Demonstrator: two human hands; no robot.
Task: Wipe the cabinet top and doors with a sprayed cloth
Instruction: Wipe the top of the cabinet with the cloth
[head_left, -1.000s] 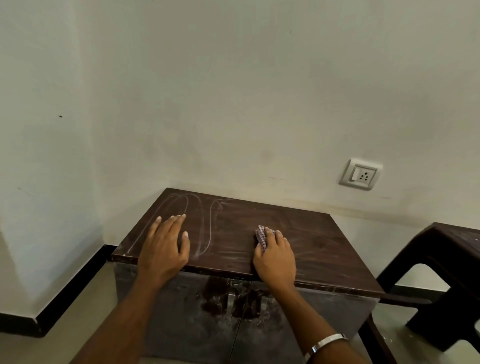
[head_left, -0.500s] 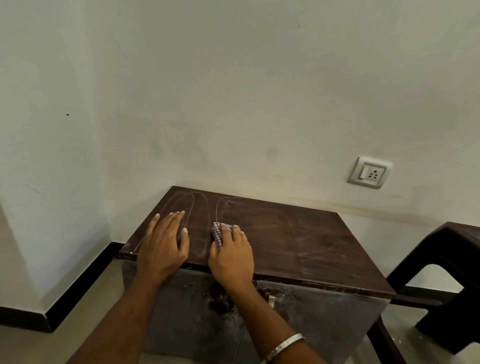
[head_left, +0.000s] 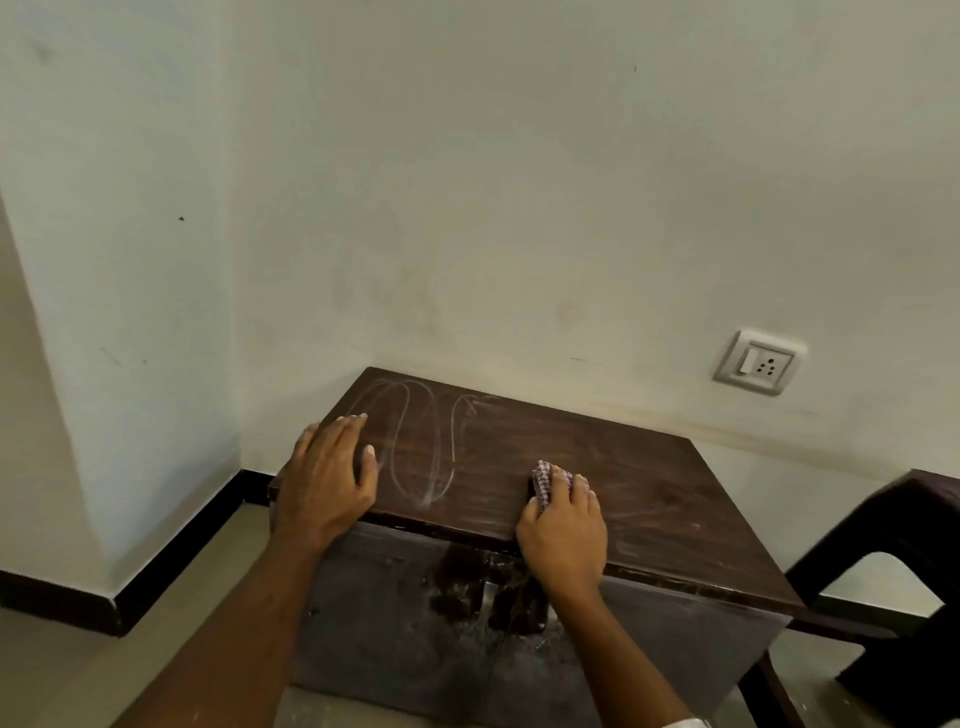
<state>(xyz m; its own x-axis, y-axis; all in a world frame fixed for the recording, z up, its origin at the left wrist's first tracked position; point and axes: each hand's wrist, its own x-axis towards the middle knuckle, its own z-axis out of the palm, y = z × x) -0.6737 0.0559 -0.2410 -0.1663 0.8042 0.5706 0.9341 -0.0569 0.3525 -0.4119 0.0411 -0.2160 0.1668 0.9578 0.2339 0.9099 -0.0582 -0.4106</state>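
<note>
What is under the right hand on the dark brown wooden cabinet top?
A small checked cloth lies under the right hand, pressed on the dark brown wooden cabinet top. Only its far edge shows past the fingers; the rest is covered.

Quick count: two hands, the left hand (head_left: 326, 480) flat on the wood and the right hand (head_left: 563, 525) pressing down. One checked cloth (head_left: 544, 484), poking out just under the right fingertips. One cabinet (head_left: 519, 467) with two doors (head_left: 405, 613) below the wrists. One wall socket (head_left: 759, 362) up beyond the right fingers. One dark stool (head_left: 904, 525) off past the right hand. Two chalky loops (head_left: 415, 441) just beside the left fingertips.
</note>
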